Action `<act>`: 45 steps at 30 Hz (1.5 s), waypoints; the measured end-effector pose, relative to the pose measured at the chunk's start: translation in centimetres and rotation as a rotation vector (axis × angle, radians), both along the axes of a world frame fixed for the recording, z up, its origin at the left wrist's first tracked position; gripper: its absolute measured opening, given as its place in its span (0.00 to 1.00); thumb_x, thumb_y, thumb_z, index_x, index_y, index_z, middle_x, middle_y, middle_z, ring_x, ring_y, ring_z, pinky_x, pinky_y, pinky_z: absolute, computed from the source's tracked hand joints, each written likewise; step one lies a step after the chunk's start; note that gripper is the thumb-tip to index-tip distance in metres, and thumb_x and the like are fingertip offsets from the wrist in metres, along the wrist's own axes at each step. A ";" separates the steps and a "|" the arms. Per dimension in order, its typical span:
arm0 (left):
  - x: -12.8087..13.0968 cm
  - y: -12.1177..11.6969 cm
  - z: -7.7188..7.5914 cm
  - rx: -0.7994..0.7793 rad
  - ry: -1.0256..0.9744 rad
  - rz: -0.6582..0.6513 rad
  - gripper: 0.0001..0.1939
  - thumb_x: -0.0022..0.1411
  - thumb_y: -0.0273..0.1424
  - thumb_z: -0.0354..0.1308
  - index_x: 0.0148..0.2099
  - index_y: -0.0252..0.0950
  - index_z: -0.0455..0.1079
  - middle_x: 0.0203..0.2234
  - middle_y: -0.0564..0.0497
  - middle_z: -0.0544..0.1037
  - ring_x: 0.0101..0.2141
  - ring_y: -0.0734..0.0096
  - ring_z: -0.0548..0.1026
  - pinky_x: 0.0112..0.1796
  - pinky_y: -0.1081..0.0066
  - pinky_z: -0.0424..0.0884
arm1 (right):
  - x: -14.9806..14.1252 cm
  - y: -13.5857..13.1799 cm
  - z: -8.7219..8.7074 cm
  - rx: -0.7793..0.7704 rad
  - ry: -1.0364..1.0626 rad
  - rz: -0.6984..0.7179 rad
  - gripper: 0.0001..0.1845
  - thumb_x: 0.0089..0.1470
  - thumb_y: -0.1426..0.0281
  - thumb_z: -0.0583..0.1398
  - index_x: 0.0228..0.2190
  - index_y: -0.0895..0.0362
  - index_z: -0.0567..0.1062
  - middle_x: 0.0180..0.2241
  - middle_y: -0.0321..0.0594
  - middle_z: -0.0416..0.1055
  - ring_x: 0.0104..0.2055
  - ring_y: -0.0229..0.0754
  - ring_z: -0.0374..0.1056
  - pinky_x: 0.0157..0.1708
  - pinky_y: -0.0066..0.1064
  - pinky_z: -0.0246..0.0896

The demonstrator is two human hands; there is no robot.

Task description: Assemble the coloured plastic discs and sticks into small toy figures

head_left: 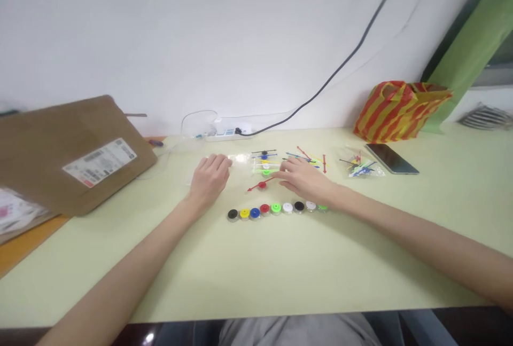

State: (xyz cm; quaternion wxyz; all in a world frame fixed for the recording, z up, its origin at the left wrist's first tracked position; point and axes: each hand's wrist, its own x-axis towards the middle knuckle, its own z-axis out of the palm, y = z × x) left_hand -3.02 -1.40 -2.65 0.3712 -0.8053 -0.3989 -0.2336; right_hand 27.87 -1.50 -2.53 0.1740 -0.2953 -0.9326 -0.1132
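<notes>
My left hand (210, 176) rests with curled fingers on a clear plastic bag (241, 160); whatever is inside its fingers is hidden. To the right, my right hand (300, 178) is stretched out palm down, fingers apart, beside a column of small spinners with arrow pointers. Closest to its fingertips are a bright green spinner (266, 173) and a red arrow spinner (262, 185). Black and blue spinners (264, 154) lie farther back. Loose coloured arrows (303, 155) are partly covered by this hand. Nearer me runs a row of round spinner bases, including a red base (265, 209).
A clear bag of arrows (360, 164) and a phone (391, 158) lie at the right, before a striped bag (401, 113). At the left leans a cardboard parcel (72, 164). A power strip (224, 130) with a black cable (340, 65) stands against the wall.
</notes>
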 end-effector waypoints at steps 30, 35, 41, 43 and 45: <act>6.5 -1.7 -0.1 -0.189 0.127 -0.126 0.33 0.61 0.10 0.43 0.65 0.30 0.66 0.63 0.40 0.72 0.57 0.53 0.74 0.47 0.57 0.72 | 4.6 -3.3 -0.8 0.132 0.568 -0.038 0.10 0.68 0.76 0.55 0.40 0.56 0.77 0.33 0.42 0.70 0.36 0.44 0.65 0.37 0.36 0.62; 6.4 -1.5 -0.1 -0.176 0.210 -0.165 0.31 0.62 0.11 0.45 0.64 0.30 0.68 0.63 0.38 0.71 0.57 0.49 0.73 0.48 0.55 0.72 | 4.4 -3.4 -0.5 0.264 0.485 -0.012 0.09 0.68 0.76 0.56 0.42 0.56 0.77 0.29 0.40 0.69 0.33 0.43 0.62 0.34 0.35 0.59; 5.9 -1.5 0.3 -0.165 0.114 -0.213 0.34 0.62 0.10 0.42 0.65 0.35 0.67 0.63 0.42 0.71 0.64 0.55 0.68 0.61 0.53 0.67 | 4.7 -3.0 -0.8 0.321 0.437 -0.050 0.10 0.68 0.75 0.57 0.43 0.55 0.78 0.28 0.40 0.68 0.33 0.44 0.59 0.33 0.36 0.56; 5.8 -1.6 0.5 -0.186 0.071 -0.230 0.36 0.63 0.10 0.41 0.68 0.36 0.64 0.65 0.44 0.69 0.66 0.57 0.66 0.63 0.52 0.64 | 4.9 -2.9 -0.9 0.321 0.412 -0.076 0.10 0.68 0.74 0.56 0.42 0.54 0.78 0.29 0.41 0.68 0.34 0.44 0.58 0.33 0.36 0.55; 5.8 -1.6 0.6 -0.211 0.030 -0.250 0.38 0.63 0.10 0.40 0.70 0.38 0.61 0.66 0.44 0.67 0.67 0.58 0.65 0.65 0.51 0.63 | 4.9 -2.9 -0.8 0.322 0.414 -0.092 0.11 0.68 0.74 0.55 0.42 0.53 0.78 0.28 0.40 0.65 0.32 0.43 0.56 0.32 0.35 0.53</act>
